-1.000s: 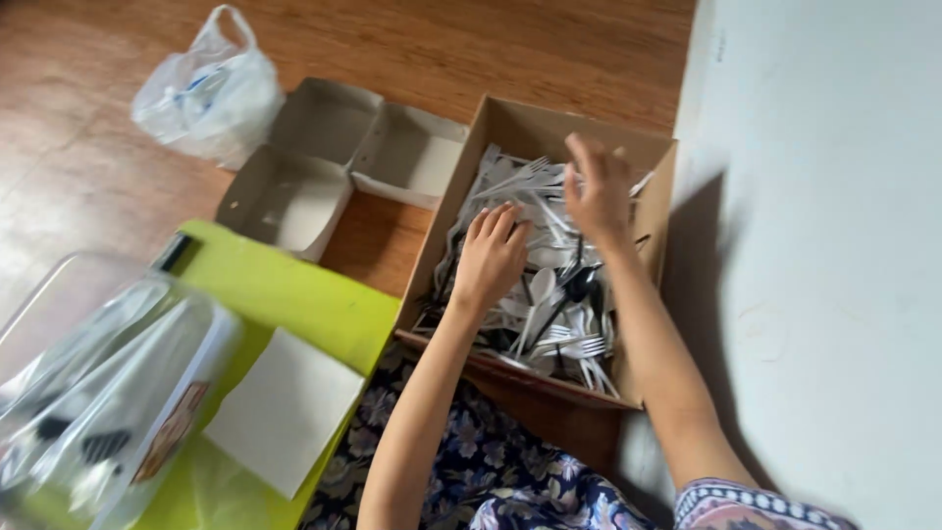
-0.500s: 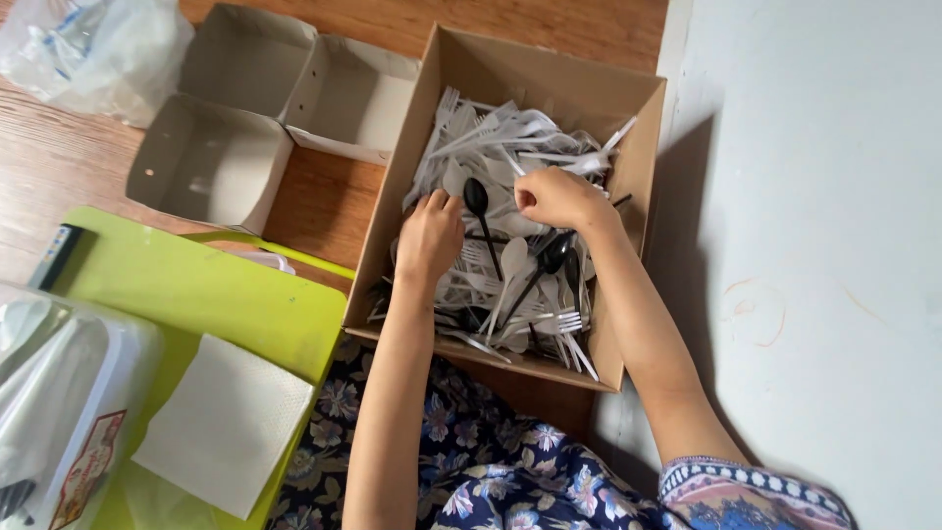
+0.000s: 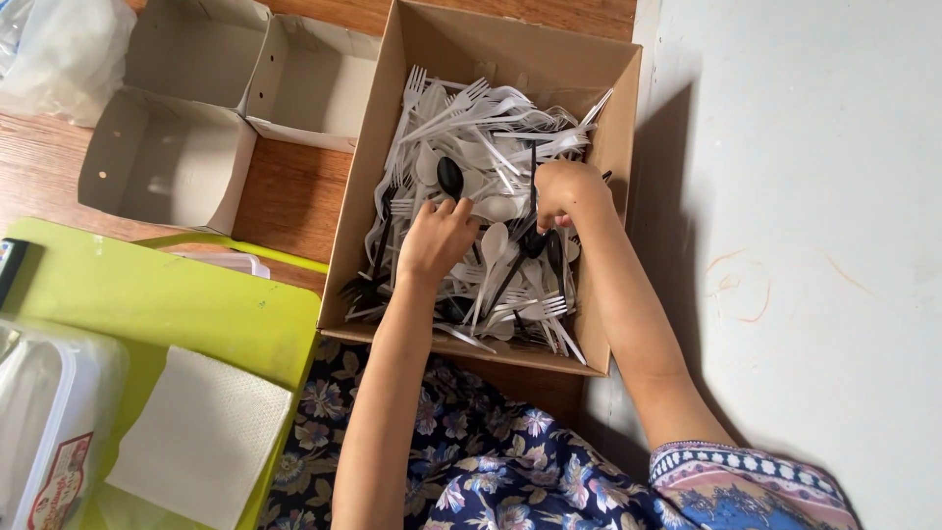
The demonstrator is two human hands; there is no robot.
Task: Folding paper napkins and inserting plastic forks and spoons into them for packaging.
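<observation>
Wooden floor point(image 3: 294, 191) beside white wall point(image 3: 805, 196); cutlery box point(image 3: 392, 147), both hands' fingers curled, grip unclear.

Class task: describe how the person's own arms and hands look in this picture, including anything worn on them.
Both arms are bare from wrist to upper arm. The left hand and right hand show no gloves, rings, watch or bracelets. A short sleeve covers the top of the right arm: blue fabric with a patterned band at its edge. The left arm's sleeve is out of view. The lap below shows dark floral fabric.
</observation>
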